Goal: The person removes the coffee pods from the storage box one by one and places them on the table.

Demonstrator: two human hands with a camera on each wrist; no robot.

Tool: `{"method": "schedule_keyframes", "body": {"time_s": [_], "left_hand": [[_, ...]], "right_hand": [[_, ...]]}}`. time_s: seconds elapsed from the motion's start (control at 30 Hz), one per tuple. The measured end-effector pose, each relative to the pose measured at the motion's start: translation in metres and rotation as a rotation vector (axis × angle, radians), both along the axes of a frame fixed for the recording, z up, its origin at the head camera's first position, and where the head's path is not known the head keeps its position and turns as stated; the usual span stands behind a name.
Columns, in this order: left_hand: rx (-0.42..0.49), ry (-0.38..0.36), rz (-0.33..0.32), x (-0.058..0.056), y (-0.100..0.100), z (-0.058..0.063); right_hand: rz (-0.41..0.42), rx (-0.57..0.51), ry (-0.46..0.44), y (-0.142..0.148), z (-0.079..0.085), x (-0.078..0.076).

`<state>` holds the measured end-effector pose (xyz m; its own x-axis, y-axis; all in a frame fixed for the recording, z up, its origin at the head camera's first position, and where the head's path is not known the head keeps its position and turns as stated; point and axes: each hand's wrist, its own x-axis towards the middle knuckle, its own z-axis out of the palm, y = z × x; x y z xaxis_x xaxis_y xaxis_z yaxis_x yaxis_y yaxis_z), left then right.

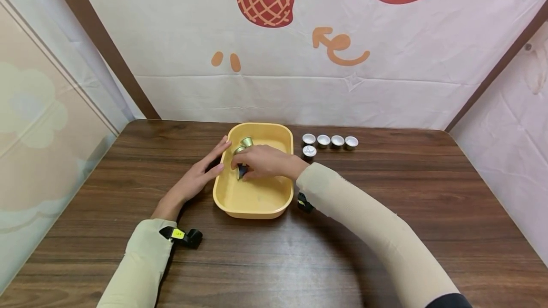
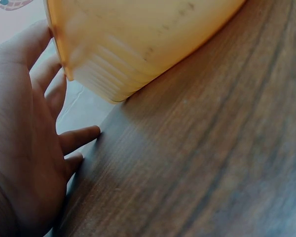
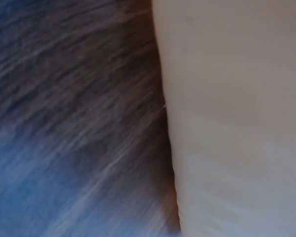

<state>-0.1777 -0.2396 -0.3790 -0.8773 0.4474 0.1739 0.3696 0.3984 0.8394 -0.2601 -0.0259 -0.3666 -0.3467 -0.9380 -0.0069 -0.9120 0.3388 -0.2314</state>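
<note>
A yellow plastic basin (image 1: 257, 208) stands near the back of the table. My left hand (image 1: 194, 179) rests against its left rim, fingers and thumb extended; in the left wrist view the hand (image 2: 29, 133) touches the rim with its upper fingers. My right hand (image 1: 269, 161) reaches into the basin from the right, fingers bent down, and pinches a dark coffee capsule (image 1: 241, 171) between thumb and fingers. Beside those fingers lie gold-green capsules (image 1: 247, 141), partly hidden by the hand. The right wrist view shows only the basin's pale outer wall, not the hand.
Right of the basin several capsules (image 1: 337, 141) stand in a row, silver lids up, with one more capsule (image 1: 309, 151) in front of the row's left end. The wooden table (image 1: 239, 260) ends at a printed cloth backdrop (image 1: 299, 99).
</note>
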Motion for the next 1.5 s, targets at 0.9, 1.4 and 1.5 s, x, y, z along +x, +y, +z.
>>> {"method": "schedule_keyframes", "body": {"time_s": [0.9, 1.4, 1.5], "left_hand": [[-0.01, 0.027, 0.01, 0.0, 0.001, -0.001], [-0.001, 0.026, 0.002, -0.003, 0.0, -0.003], [0.001, 0.028, -0.001, -0.003, 0.0, -0.003]], "right_hand": [[-0.092, -0.487, -0.072, 0.052, 0.033, -0.01], [-0.295, -0.781, -0.068, 0.111, 0.04, -0.009], [-0.339, -0.799, -0.08, 0.12, 0.04, -0.007]]}}
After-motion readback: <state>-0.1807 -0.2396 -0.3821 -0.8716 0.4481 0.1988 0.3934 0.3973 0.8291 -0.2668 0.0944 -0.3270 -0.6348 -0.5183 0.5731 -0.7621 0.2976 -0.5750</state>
